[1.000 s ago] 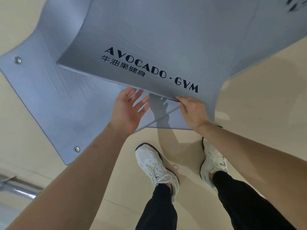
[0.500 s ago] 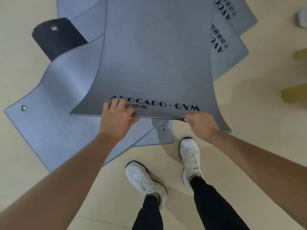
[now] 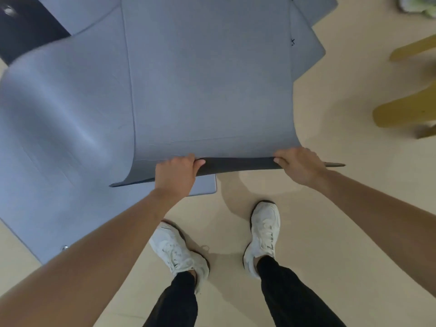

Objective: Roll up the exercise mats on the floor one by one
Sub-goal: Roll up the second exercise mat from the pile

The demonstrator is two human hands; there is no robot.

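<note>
A grey-blue exercise mat lies on top of a pile, its near end lifted off the floor and curled under so the dark underside shows along the edge. My left hand grips that edge left of its middle. My right hand grips the same edge further right, near the corner. Another grey-blue mat lies spread beneath, bulging at the left. More mats stick out at the back right.
A black mat end with a metal eyelet lies at the top left. My white shoes stand on the beige floor just behind the held edge. Yellow wooden furniture legs are at the right. A light object lies top right.
The near end of the top mat has been folded under, hiding the printed lettering and showing the dark underside. Both hands now curl round that edge. The view has moved closer.
</note>
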